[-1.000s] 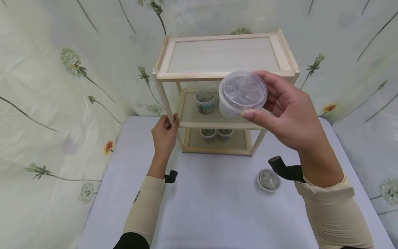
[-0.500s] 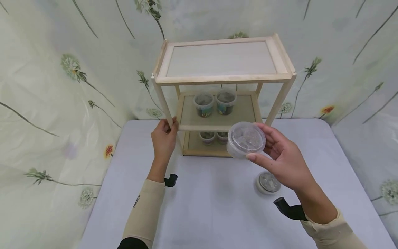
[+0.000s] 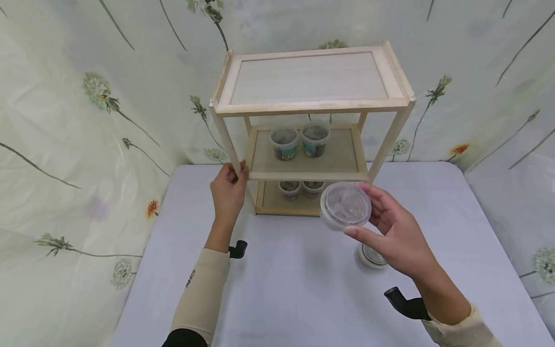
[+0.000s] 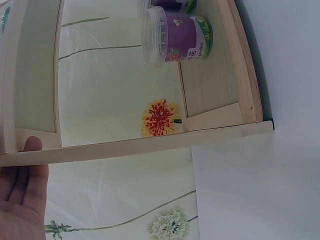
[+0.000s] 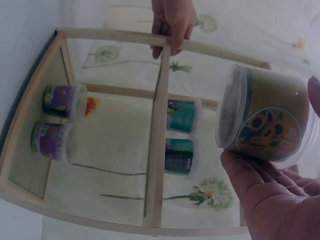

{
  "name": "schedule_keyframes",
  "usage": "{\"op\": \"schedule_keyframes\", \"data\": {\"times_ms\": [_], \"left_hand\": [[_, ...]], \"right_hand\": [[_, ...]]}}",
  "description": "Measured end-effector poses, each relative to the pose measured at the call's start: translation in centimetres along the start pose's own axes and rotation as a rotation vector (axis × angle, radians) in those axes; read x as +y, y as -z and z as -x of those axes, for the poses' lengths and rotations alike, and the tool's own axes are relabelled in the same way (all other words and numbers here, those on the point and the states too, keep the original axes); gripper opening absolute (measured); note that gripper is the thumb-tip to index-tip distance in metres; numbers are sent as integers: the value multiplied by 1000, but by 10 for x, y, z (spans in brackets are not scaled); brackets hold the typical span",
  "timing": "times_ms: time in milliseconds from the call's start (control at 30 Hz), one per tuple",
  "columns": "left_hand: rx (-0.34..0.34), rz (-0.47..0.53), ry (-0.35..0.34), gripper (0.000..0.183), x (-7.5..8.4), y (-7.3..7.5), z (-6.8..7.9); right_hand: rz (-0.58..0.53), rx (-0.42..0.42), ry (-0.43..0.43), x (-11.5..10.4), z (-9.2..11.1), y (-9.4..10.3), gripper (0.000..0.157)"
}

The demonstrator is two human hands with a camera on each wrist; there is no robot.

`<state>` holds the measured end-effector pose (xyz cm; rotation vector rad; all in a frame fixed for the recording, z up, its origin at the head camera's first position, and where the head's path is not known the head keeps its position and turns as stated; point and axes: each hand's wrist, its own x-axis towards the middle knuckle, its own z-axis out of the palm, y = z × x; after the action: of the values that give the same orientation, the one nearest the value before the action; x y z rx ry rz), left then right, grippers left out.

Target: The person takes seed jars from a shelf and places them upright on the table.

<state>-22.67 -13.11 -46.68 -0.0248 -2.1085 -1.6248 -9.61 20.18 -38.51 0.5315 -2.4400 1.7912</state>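
My left hand [image 3: 229,193] grips the front left post [image 4: 125,145] of a small three-tier wooden rack [image 3: 312,108], level with the middle shelf. In my right hand [image 3: 401,246], thumb and fingers pinch a round plastic tub [image 3: 345,206] with a clear lid. It is held up before the lower right part of the rack. The right wrist view shows its sunflower label [image 5: 272,127]. Two tubs with teal labels [image 5: 181,115] stand side by side on the middle shelf. Two purple-labelled tubs [image 5: 54,141] stand on the bottom shelf.
Another lidded tub [image 3: 371,259] stands on the white tablecloth [image 3: 295,289], partly hidden by my right hand. Behind the table hangs a flower-printed cloth backdrop [image 3: 65,193]. The rack's top tier [image 3: 310,77] overhangs the middle shelf in the head view.
My right hand has brought the tub down from before the middle shelf to before the bottom one, uncovering the second teal tub. The left hand has kept its grip on the post.
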Motion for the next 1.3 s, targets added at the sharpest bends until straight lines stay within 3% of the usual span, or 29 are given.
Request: {"op": "schedule_keyframes", "data": {"times_ms": [233, 400, 667, 1067, 1300], "left_hand": [[-8, 1, 22, 17, 7, -4, 0], [-6, 4, 29, 18, 1, -4, 2], [0, -8, -2, 14, -7, 0, 1], [-1, -9, -6, 15, -4, -1, 0], [3, 9, 17, 14, 33, 1, 8]], "right_hand": [[71, 6, -94, 12, 12, -4, 83], [88, 4, -147, 24, 20, -8, 82], [57, -2, -178, 42, 30, -16, 80], [-40, 33, -225, 72, 50, -35, 79], [-95, 81, -308, 90, 61, -46, 85]]}}
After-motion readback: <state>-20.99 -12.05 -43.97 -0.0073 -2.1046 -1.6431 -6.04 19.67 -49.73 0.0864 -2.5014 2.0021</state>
